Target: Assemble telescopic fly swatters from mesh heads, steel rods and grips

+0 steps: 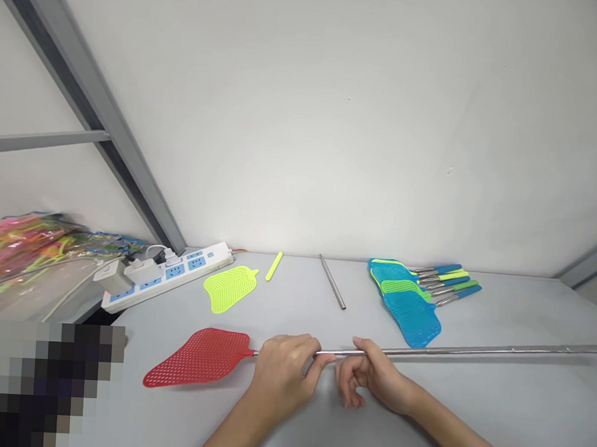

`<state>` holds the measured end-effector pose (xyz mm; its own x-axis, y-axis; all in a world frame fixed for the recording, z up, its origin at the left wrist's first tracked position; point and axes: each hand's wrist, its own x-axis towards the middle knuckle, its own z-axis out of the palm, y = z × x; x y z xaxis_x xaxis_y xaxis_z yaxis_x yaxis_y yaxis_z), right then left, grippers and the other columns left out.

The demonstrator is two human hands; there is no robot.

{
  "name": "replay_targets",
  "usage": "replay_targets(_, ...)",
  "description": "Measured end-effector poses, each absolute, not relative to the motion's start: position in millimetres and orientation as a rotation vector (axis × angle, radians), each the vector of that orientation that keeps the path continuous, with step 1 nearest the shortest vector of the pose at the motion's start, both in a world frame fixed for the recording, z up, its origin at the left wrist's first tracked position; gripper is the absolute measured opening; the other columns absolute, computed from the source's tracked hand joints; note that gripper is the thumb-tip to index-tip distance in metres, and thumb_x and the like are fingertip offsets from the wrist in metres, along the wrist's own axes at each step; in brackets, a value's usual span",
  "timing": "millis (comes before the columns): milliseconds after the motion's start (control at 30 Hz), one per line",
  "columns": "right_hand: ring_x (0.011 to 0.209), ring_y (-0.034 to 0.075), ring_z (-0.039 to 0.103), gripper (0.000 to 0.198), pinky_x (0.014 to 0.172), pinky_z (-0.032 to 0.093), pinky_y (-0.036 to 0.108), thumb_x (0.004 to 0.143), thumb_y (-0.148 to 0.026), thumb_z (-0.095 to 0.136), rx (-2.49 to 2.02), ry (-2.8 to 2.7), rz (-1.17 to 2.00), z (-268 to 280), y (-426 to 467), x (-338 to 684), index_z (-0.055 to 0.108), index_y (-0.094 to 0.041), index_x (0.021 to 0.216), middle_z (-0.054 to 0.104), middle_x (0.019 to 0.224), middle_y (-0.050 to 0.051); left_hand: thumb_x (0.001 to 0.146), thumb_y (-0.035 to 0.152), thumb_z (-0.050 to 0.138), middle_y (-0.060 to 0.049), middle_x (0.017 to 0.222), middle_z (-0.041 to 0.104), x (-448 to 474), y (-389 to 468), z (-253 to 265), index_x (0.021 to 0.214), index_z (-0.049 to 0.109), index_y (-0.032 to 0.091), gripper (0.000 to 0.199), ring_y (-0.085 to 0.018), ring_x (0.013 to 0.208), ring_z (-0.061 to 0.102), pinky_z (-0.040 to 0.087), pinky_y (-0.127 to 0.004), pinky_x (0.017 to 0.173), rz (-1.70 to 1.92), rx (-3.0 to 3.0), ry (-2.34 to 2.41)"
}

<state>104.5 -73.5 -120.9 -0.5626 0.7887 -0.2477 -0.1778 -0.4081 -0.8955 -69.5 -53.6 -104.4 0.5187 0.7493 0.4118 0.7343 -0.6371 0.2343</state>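
A red fly swatter [204, 357] with a long extended metal rod lies crosswise in front of me, its perforated head to the left. My left hand [285, 369] is closed round the rod close to that head. Further right, my right hand [373, 374] pinches the rod between thumb and index finger, the other fingers curled below. The rod runs on to the right edge of the view, where a bit of red shows. Beyond my hands lie a loose yellow swatter head [231, 289], a yellow handle [274, 266] and a short metal rod [332, 282].
Several assembled swatters, with blue heads [414, 313] and green ones, overlap at the back right. A white power strip [165, 276] with plugs stands at the back left, near plastic bags [31, 256] of colourful parts. A white wall [354, 120] rises behind the grey table [508, 421].
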Motion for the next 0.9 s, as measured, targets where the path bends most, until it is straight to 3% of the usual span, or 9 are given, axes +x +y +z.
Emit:
replay_targets(533, 0.043, 0.011, 0.042, 0.064, 0.043, 0.028, 0.024, 0.077, -0.047, 0.011, -0.83, -1.064, 2.062, -125.2, -68.8, 96.5, 0.056, -0.011, 0.049, 0.053, 0.049, 0.007, 0.08, 0.033, 0.042, 0.004, 0.048, 0.053, -67.6, -51.5, -107.4, 0.058, 0.05, 0.019, 0.027, -0.008, 0.043, 0.044, 0.025, -0.023, 0.048, 0.844, 2.729, 1.323)
replay_targets(733, 0.041, 0.01, 0.04, 0.055, 0.044, 0.03, 0.024, 0.078, -0.046, 0.023, -0.923, -0.971, 2.005, -132.1, -70.1, 97.0, 0.053, -0.012, 0.047, 0.053, 0.047, 0.006, 0.079, 0.032, 0.044, 0.002, 0.051, 0.053, -61.4, -53.3, -106.6, 0.06, 0.053, 0.018, 0.024, -0.01, 0.049, 0.046, 0.028, -0.024, 0.051, 0.901, 2.727, 1.292)
replay_targets(900, 0.041, 0.009, 0.041, 0.055, 0.044, 0.03, 0.024, 0.079, -0.047, 0.027, -0.919, -0.909, 1.961, -133.4, -67.6, 96.8, 0.054, -0.01, 0.048, 0.049, 0.046, 0.004, 0.08, 0.026, 0.042, 0.001, 0.06, 0.056, -62.4, -50.8, -105.7, 0.078, 0.059, 0.022, 0.018, -0.011, 0.055, 0.048, 0.031, -0.024, 0.055, 0.791, 2.694, 1.206)
